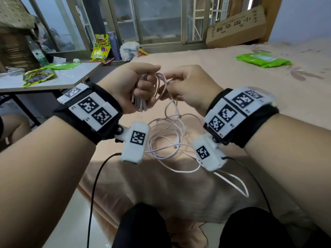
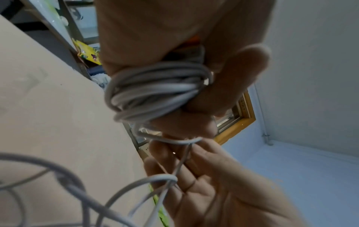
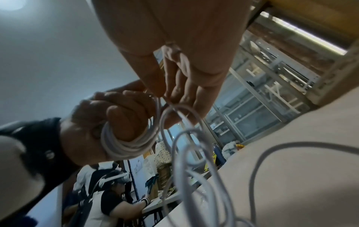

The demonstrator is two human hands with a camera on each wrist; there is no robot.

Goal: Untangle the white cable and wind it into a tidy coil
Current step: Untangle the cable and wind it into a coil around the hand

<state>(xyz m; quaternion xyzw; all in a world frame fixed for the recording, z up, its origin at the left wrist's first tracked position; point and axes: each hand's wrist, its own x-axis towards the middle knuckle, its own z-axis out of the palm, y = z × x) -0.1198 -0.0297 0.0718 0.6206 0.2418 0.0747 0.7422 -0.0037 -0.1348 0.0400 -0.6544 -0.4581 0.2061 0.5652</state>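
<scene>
Hands raised close together above bed. Left hand clenched round wound bundle of white cable, loops wrapped over its fingers. Right hand just beside it, fingertips pinching loose strand leading off bundle. Below hands, rest of cable lies in tangled loops on bed. Beyond left hand, surface with snack packets; beyond right hand, green packet on bed.

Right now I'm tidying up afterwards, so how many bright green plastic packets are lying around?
2: one bright green plastic packet lies on the beige bed at far right, another on the grey table at left. More may be hidden.
</scene>
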